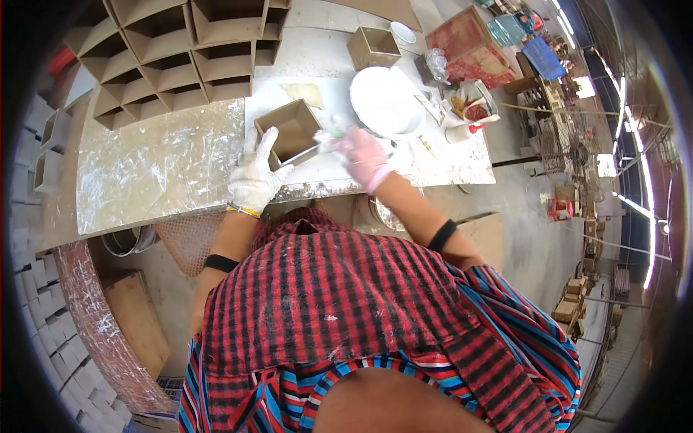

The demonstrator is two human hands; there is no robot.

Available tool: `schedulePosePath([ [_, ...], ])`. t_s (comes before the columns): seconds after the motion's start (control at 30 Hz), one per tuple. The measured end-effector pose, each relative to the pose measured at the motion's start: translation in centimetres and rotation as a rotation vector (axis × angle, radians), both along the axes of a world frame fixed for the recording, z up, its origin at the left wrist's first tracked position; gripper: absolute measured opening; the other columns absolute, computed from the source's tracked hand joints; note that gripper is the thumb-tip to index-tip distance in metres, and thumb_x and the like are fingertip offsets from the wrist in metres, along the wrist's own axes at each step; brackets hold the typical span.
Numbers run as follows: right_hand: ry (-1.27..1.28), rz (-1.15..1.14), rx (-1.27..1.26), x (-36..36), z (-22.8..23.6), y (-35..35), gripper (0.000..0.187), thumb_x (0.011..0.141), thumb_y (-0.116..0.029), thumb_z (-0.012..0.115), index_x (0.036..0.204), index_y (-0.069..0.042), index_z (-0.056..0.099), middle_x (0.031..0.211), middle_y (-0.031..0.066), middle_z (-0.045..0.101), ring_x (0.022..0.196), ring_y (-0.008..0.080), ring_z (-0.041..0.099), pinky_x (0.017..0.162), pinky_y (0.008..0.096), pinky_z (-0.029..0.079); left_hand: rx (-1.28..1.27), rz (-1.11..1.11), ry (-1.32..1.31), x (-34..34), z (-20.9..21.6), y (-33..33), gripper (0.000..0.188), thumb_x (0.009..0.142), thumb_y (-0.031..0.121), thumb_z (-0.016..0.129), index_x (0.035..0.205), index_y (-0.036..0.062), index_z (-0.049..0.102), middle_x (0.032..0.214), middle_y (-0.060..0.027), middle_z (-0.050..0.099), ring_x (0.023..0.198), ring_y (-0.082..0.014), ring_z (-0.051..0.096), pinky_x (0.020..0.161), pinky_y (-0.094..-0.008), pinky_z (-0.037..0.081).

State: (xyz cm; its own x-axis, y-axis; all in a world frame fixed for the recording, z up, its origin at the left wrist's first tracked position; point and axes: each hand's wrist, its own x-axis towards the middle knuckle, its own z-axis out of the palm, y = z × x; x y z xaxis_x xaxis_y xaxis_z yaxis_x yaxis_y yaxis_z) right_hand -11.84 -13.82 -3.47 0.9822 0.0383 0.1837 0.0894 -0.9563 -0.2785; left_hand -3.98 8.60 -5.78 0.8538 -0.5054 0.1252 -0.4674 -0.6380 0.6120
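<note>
My left hand (254, 178), in a white knitted glove, grips the near left corner of an open brown fibreboard box (289, 121), thumb up along its side. A white streak runs along the box's near rim. In a pink glove, my right hand (363, 155) is closed at the right side of the box. Something whitish and green sticks out of its fingers toward the box, too smeared by motion to name. A round white tub (388, 101) stands just beyond my right hand. Behind the box lies a pale yellowish scrap (303, 94).
Stacked brown boxes (162, 54) rise at the back left of the white-smeared table (162, 155). Another open box (374, 47) and a white cup (403, 32) stand at the back. A red-and-white bottle (460, 133) is near the right edge, by a red crate (471, 47).
</note>
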Motion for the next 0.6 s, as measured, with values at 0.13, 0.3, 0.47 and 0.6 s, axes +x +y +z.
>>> schedulePosePath([
  [0.13,-0.024,0.050,-0.170,2.5,3.8,0.3,0.044,0.078,-0.015,0.059,0.121,-0.018,0.052,0.122,0.0098,0.050,0.106,0.0291,0.051,0.090,0.0350,0.043,-0.140,0.006,0.046,-0.3,-0.5,0.6,0.086,0.069,0.028,0.073,0.138,0.0165,0.023,0.136,-0.0204,0.032,0.123,-0.0343,0.036,0.099,-0.0379,0.035],
  [0.3,0.094,0.160,-0.089,9.6,4.5,6.0,0.043,0.079,-0.014,0.053,0.122,-0.019,0.051,0.125,0.0093,0.046,0.109,0.0294,0.049,0.092,0.0348,0.041,-0.246,0.114,0.509,-1.0,-3.6,0.3,0.097,0.070,0.024,0.073,0.140,0.0055,0.009,0.130,-0.0226,0.041,0.119,-0.0311,0.042,0.096,-0.0352,0.035],
  [0.47,0.376,0.295,-0.256,8.7,3.2,8.4,0.038,0.083,-0.018,0.050,0.121,-0.017,0.051,0.131,0.0141,0.041,0.111,0.0297,0.049,0.092,0.0362,0.040,-0.106,0.154,0.349,-0.8,-6.0,0.0,0.095,0.069,0.050,0.066,0.140,0.0097,0.017,0.121,-0.0235,0.049,0.102,-0.0362,0.055,0.086,-0.0397,0.043],
  [0.6,0.978,0.019,0.029,8.4,3.9,8.7,0.063,0.081,-0.047,0.052,0.132,-0.015,0.035,0.138,0.0188,0.031,0.120,0.0313,0.041,0.099,0.0340,0.036,-0.084,0.145,0.433,-1.6,-4.4,-0.1,0.088,0.073,0.048,0.063,0.140,0.0144,0.017,0.121,-0.0229,0.049,0.097,-0.0316,0.059,0.082,-0.0382,0.045],
])
